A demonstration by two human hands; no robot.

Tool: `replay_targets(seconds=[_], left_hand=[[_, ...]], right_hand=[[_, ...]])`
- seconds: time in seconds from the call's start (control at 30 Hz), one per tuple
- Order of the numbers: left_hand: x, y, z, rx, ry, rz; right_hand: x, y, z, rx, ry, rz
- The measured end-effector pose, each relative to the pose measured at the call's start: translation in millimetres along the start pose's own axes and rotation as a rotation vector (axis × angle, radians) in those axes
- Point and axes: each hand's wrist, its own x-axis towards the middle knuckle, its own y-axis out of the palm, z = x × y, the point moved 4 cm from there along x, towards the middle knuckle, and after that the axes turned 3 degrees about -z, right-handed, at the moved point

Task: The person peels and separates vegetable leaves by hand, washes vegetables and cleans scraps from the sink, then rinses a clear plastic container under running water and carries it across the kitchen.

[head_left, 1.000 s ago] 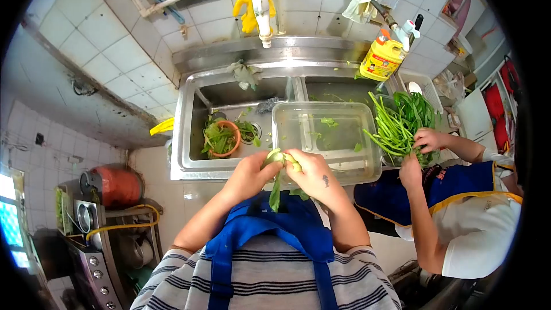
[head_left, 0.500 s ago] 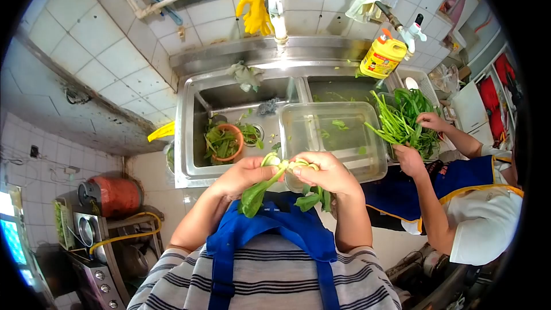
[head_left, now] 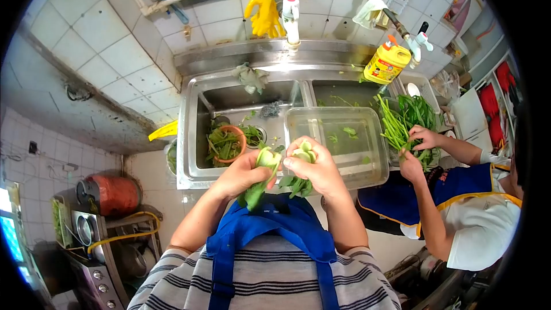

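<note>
Green stalks (head_left: pixel 268 158) sit clamped in the left hand (head_left: pixel 242 175) and a leafy bunch (head_left: pixel 304 152) in the right hand (head_left: pixel 322 171), near the sink's front rim (head_left: pixel 198 183), while an orange bowl (head_left: pixel 243 140) in the left basin (head_left: pixel 229 101) holds leaf scraps (head_left: pixel 222 144) and a clear tub (head_left: pixel 333 111) holds loose leaves (head_left: pixel 350 132).

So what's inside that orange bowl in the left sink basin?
Loose green vegetable leaves are heaped in the orange bowl, some reaching its left edge. They cover its bottom, so anything beneath them can't be seen.
</note>
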Motion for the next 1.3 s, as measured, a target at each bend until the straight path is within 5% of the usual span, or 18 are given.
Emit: replay_targets(seconds=[0.13,0.33,0.4,0.43,0.6,0.8,0.87,1.03,1.2,1.27,1.3], left_hand=[[-2.7,-1.6,4.5,0.001,0.025,-0.029],[-8.9,0.3,3.0,0.151,0.008,-0.08],[-9.6,-4.0,0.4,0.653,0.127,-0.193],[-10.2,-2.5,0.1,0.653,0.128,-0.195],[-13.3,3.5,-5.4,0.888,0.27,-0.288],[-17.5,4.7,-3.7,0.673,0.322,-0.291],[-18.0,1.3,1.6,0.511,0.299,-0.246],[-20.5,-17.2,21.0,0.122,0.136,-0.123],[-34.9,-23.0,25.3,-0.123,0.224,-0.145],[-38.7,-28.8,23.9,-0.105,0.272,-0.18],[-41.9,-36.5,23.3,-0.166,0.33,-0.201]], right_hand=[[1.7,9.5,1.4,-0.079,-0.08,0.01],[-3.0,9.9,6.1,-0.655,-0.188,0.027],[-4.0,15.1,7.4,-0.763,-0.295,-0.013],[-5.5,18.1,10.0,-0.871,-0.406,-0.057],[-7.2,21.3,2.3,-0.812,-0.307,-0.086],[0.3,14.7,-7.2,-0.518,-0.199,-0.119],[-1.8,17.1,-9.5,-0.015,0.238,-0.026],[3.8,22.4,-19.5,0.289,0.364,0.108],[8.8,39.7,-41.7,0.695,0.614,0.332],[14.7,48.4,-44.6,0.759,0.629,0.396],[22.4,49.3,-41.6,0.642,0.493,0.258]])
